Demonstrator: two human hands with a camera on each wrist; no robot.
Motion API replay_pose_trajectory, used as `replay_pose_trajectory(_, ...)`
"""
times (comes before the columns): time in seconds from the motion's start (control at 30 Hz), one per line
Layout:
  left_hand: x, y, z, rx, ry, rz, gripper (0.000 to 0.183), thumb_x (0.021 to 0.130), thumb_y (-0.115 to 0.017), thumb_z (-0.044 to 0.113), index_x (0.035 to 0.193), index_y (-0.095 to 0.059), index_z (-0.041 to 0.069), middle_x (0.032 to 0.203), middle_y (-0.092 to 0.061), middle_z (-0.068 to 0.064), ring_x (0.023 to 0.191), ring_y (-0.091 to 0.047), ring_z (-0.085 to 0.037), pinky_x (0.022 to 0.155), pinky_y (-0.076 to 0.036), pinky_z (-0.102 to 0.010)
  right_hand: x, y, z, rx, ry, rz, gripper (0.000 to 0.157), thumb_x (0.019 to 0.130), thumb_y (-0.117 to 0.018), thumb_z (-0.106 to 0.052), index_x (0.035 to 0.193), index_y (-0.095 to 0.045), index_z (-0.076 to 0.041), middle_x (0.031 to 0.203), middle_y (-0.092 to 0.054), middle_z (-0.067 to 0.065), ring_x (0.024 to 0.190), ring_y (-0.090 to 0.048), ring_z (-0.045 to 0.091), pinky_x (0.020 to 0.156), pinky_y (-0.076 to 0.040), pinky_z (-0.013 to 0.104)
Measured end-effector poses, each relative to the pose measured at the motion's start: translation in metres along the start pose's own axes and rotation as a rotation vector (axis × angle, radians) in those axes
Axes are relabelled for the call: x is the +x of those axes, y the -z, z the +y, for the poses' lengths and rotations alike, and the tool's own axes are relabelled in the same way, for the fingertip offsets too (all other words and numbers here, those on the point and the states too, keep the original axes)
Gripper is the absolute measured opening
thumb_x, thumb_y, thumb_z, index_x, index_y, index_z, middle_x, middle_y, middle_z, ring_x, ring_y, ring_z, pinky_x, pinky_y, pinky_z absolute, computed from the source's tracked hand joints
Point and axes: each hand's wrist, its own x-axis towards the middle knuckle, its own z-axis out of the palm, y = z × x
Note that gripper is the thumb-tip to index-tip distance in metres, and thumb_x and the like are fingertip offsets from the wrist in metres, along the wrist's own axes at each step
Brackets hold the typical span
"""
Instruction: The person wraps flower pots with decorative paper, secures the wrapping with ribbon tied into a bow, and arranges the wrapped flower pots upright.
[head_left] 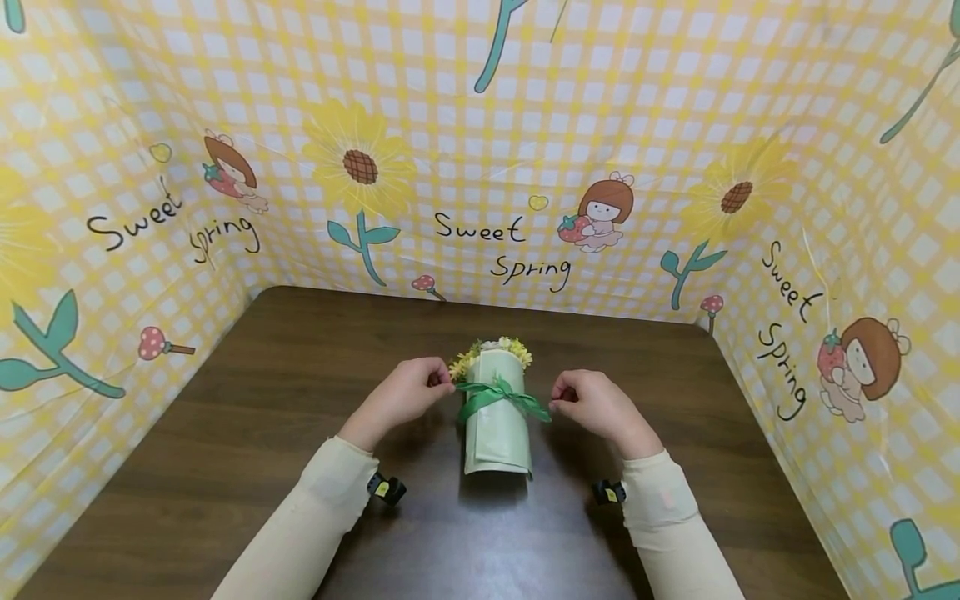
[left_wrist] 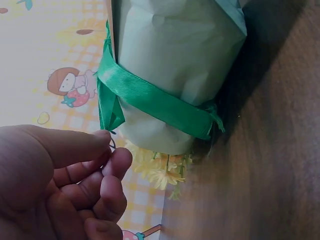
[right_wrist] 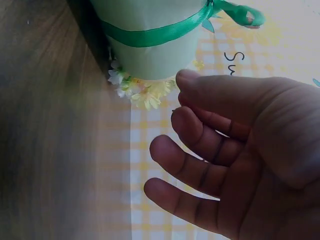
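A bouquet wrapped in pale green paper (head_left: 497, 433) lies on the table, its yellow and white flowers (head_left: 516, 350) facing the far side. Round its middle a green ribbon (head_left: 486, 398) is tied in a bow. My left hand (head_left: 405, 396) is beside the bow's left loop, thumb tip right at the ribbon; in the left wrist view a small gap shows between thumb and index finger. On the other side, my right hand (head_left: 597, 406) is close to the ribbon's right end. The right wrist view shows its fingers (right_wrist: 167, 155) loosely bent, with nothing between them.
The dark wooden table (head_left: 300, 350) is enclosed at the back and sides by a yellow checked cloth (head_left: 465, 150) printed with sunflowers and writing. A black strap hangs at each wrist, one at the left sleeve (head_left: 300, 508) and one at the right sleeve (head_left: 667, 500).
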Motion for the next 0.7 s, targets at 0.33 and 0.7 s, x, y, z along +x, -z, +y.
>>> replay_pose_trajectory(0.33, 0.005, -0.015, -0.006, 0.071, 0.083, 0.008, 0.011, 0.099, -0.069, 0.022, 0.096, -0.07, 0.012, 0.086, -0.066, 0.0, 0.076, -0.059, -0.018, 0.066, -0.049, -0.033, 0.003, -0.008, -0.001, 0.12, -0.076, 0.007, 0.009, 0.093, -0.077, -0.025, 0.088, -0.072, -0.02, 0.085, -0.067, -0.004, 0.078, -0.06, 0.015, 0.071, -0.051, 0.032)
replay_pose_trajectory(0.7, 0.004, -0.02, -0.005, -0.064, 0.094, -0.078, 0.022, 0.099, -0.068, 0.033, 0.093, -0.074, 0.012, 0.082, -0.066, -0.003, 0.064, -0.058, -0.018, 0.059, -0.049, -0.033, 0.008, -0.023, -0.002, 0.463, -0.184, -0.082, 0.02, 0.1, -0.069, -0.025, 0.106, -0.074, -0.007, 0.092, -0.068, 0.005, 0.084, -0.065, 0.023, 0.076, -0.059, 0.042)
